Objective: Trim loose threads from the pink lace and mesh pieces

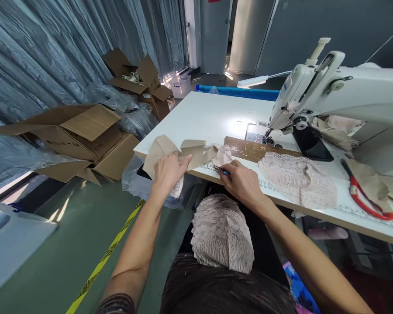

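Observation:
My left hand (168, 170) grips a piece of brown paper (157, 150) at the table's front edge, thumb pointing right. Below that hand hangs a bit of pale lace. More creased brown paper (194, 150) runs rightward to a bunched piece of pale pink lace (223, 153). Beside this lace, my right hand (242, 179) is closed around small thread snips (221, 170) with a blue handle, their dark tips pointing left. Another lace piece (296, 179) lies on the table right of my right hand. A folded lace piece (222, 231) rests on my lap.
A white sewing machine (334, 91) stands at the right of the white table (209, 111), its lamp (253, 82) lit. Red-handled scissors (368, 198) lie near the right front edge. Open cardboard boxes (81, 135) and clear plastic bags (136, 122) are on the floor left.

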A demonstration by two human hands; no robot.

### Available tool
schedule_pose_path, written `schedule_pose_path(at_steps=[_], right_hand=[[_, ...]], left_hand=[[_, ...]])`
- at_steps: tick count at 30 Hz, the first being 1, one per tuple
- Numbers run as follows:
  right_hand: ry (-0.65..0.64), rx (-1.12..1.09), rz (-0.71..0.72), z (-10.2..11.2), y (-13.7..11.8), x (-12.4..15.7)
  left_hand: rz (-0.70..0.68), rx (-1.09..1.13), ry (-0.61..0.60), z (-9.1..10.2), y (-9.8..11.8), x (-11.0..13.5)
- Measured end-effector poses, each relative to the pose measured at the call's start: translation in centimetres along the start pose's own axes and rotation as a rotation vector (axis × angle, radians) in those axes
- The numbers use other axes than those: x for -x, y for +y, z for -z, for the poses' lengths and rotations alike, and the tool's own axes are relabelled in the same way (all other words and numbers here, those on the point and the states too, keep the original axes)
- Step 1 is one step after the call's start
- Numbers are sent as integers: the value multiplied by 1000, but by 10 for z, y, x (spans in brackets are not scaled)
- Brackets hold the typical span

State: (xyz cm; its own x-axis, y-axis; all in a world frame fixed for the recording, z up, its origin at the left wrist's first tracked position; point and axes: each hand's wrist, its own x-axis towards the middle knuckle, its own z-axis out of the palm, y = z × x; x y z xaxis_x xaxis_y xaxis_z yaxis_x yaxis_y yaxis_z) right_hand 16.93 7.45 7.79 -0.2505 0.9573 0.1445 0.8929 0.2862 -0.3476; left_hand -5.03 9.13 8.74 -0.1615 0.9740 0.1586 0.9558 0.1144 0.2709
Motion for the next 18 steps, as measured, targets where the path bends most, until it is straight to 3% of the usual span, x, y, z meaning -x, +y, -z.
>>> schedule_pose_path(at_steps=[4,7,11,15,18], right_hand=[[-11,-361,7,13,36,9],[-161,-719,-36,33,56,15],[-353,-966,-75,55,72,27],[-291,-1204,-220,56,80,40],[-186,-1285,-428,52,79,44]], left_hand=[[-254,-45,-136,-5,20,-35],[-497,-32,-297,-7,41,-80],[-717,115,-419,-20,69,-129],[-753,293,-261,-33,92,-137],[-665,399,-22,-25,97,-109]])
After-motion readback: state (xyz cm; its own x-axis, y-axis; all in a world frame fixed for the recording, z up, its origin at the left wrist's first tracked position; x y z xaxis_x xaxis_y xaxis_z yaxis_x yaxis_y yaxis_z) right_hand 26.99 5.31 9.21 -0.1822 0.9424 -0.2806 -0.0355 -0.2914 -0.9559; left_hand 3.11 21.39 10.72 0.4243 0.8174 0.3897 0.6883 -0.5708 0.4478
